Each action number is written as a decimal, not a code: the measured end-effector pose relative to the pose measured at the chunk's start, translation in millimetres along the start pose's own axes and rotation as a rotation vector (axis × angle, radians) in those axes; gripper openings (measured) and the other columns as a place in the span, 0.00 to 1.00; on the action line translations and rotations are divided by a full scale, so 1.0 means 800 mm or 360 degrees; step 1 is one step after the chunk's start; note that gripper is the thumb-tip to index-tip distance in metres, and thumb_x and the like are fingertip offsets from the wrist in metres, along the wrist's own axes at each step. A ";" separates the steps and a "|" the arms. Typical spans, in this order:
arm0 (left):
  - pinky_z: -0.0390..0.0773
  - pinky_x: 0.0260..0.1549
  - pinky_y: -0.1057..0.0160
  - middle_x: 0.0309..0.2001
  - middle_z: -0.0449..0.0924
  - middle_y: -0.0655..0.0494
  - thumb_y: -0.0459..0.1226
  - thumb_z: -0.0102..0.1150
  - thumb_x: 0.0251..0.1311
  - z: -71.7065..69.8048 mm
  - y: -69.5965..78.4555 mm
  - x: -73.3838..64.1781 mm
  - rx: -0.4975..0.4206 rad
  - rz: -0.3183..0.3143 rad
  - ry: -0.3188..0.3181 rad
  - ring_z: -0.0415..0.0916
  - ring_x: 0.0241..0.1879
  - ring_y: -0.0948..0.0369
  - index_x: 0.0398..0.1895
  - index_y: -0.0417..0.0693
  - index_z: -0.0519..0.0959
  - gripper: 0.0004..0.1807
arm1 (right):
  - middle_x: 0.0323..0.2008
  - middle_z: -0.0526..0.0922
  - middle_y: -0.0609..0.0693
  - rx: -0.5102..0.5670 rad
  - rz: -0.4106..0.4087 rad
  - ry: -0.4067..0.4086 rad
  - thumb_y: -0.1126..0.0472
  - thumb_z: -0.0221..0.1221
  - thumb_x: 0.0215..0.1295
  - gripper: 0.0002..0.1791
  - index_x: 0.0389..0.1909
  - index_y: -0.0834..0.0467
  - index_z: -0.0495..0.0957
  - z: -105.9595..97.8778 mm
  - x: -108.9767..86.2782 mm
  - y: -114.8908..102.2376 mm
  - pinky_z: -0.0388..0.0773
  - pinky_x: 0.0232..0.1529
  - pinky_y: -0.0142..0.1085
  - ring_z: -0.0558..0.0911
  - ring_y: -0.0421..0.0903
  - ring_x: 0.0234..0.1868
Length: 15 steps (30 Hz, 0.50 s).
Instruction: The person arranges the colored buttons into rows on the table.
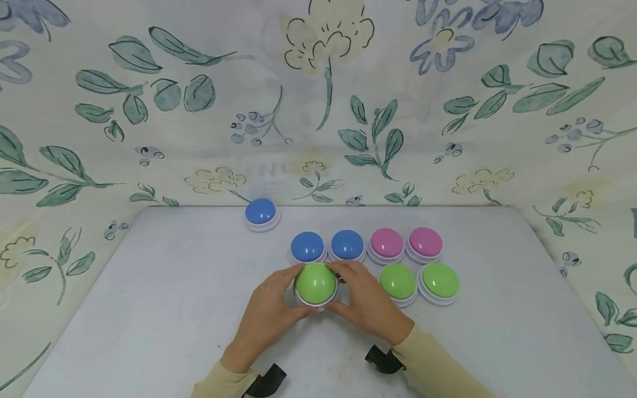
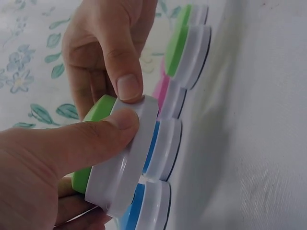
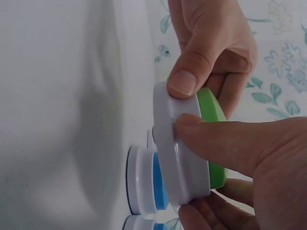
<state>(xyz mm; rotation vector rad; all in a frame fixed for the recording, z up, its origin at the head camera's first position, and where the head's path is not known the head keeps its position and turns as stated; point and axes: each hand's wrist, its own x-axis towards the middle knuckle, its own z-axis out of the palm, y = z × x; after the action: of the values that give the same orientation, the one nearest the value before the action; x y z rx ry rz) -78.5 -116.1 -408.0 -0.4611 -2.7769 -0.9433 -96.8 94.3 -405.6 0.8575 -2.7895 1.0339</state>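
Note:
Both hands hold one round green push button [image 1: 316, 283] with a white base. The left hand [image 1: 269, 309] grips its left side, with the thumb [image 2: 115, 127] pressed on the white rim. On the opposite side the right hand [image 1: 370, 304] grips it, thumb [image 3: 201, 134] likewise on the base. Both wrist views show the button raised off the white table, its green dome up. Just behind it sit two blue buttons [image 1: 307, 247] [image 1: 347, 245]. Two more green buttons [image 1: 398, 282] [image 1: 440, 280] stand right of the right hand.
Two pink buttons [image 1: 386, 243] [image 1: 425, 242] continue the back row to the right of the blue pair. A third blue button [image 1: 260, 211] stands alone near the back edge. Flower-patterned cloth [image 1: 318, 149] rises behind the white table [image 1: 164, 293] and flanks it.

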 end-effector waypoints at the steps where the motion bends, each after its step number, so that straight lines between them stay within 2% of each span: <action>1: 0.77 0.60 0.48 0.60 0.79 0.43 0.41 0.85 0.36 0.001 0.000 0.000 0.0007 0.0007 0.0001 0.76 0.61 0.48 0.64 0.36 0.75 0.47 | 0.60 0.77 0.54 -0.0005 0.0002 -0.0005 0.58 0.77 0.52 0.39 0.65 0.61 0.73 -0.001 0.000 0.000 0.81 0.54 0.37 0.77 0.47 0.56; 15: 0.79 0.57 0.49 0.57 0.81 0.42 0.40 0.85 0.37 0.013 0.012 0.004 0.0061 0.0065 0.0003 0.78 0.57 0.48 0.62 0.34 0.75 0.45 | 0.59 0.77 0.55 0.0004 0.0055 -0.0112 0.60 0.77 0.52 0.40 0.65 0.66 0.72 -0.012 0.000 0.008 0.81 0.55 0.37 0.80 0.47 0.54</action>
<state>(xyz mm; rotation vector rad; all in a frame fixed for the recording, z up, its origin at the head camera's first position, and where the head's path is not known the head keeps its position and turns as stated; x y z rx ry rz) -79.2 -102.1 -409.9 -0.5083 -2.7676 -0.8796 -101.9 104.1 -401.8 0.8652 -2.8715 1.0326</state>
